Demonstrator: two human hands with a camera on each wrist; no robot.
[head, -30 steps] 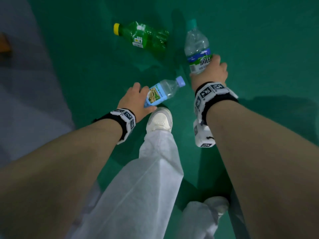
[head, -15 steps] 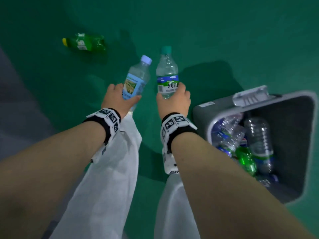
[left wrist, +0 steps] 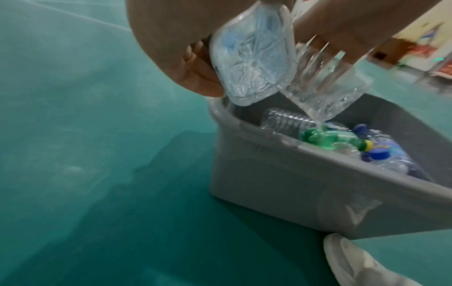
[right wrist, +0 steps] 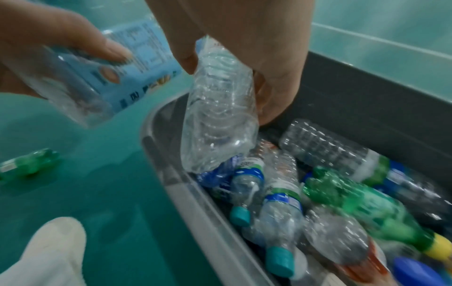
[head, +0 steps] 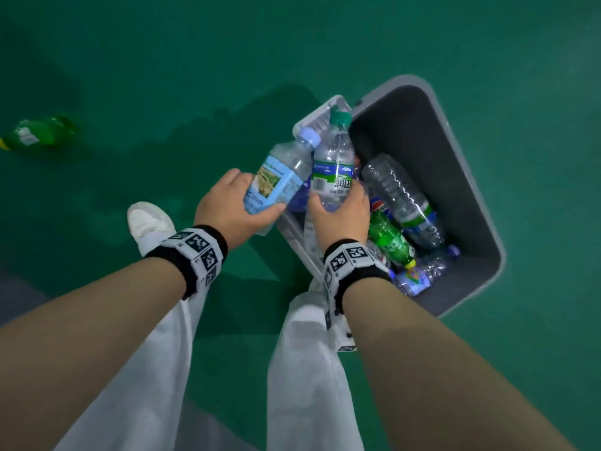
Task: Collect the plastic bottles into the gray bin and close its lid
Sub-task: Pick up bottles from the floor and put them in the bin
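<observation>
My left hand grips a clear bottle with a light blue label and pale cap just over the left rim of the gray bin. Beside it, my right hand grips a clear bottle with a teal cap and green-blue label above the bin's opening. Several bottles lie inside the bin, among them a green one. The bin's lid hangs open at the far left corner.
A green bottle with a yellow cap lies on the green floor far to the left. My white trouser legs and a white shoe stand just left of the bin.
Both hands have carried their bottles from the open floor rightward to the bin and now hold them over its rim. The view swung so the bin is central.
</observation>
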